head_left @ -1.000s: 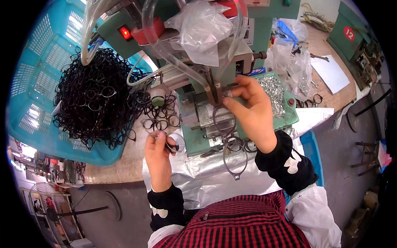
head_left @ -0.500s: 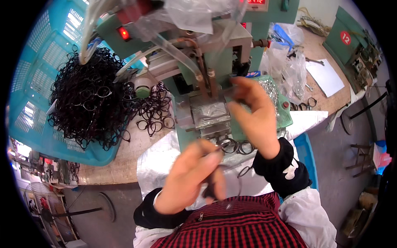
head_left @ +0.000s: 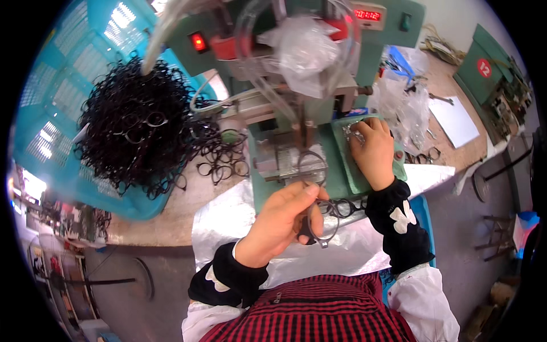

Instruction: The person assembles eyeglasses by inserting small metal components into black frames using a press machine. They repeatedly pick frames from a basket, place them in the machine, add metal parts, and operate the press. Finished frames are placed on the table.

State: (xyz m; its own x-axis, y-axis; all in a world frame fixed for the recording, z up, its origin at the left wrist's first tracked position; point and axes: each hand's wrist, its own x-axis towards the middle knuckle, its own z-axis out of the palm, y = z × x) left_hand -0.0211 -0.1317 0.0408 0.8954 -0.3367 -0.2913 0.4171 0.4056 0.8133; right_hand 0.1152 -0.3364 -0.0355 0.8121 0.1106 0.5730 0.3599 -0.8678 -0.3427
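Note:
My left hand (head_left: 276, 219) pinches a dark eyeglass frame (head_left: 325, 244) between thumb and fingers, in front of the green machine. The frame stands on end, one rim above the thumb and the other below it. Behind its upper rim lies the metal fixture (head_left: 279, 165) of the machine. To the right, my right hand (head_left: 375, 151) reaches down into a green tray (head_left: 346, 171) of small shiny metal parts (head_left: 354, 131). Its fingers are curled and their tips are hidden among the parts. More dark eyeglass frames (head_left: 348, 208) lie just in front of the machine.
A blue basket (head_left: 48, 171) at left holds a big tangled heap of dark eyeglass frames (head_left: 134, 131). Loose frames (head_left: 222, 162) lie beside it. Plastic bags (head_left: 407, 108), a wrench (head_left: 441, 99) and white paper (head_left: 456, 122) lie at right. A plastic bag (head_left: 307, 54) hangs on the machine.
My right hand has moved from beside the fixture to the tray on the right, its fingers lowered into the metal parts. My left hand has raised the eyeglass frame toward the fixture.

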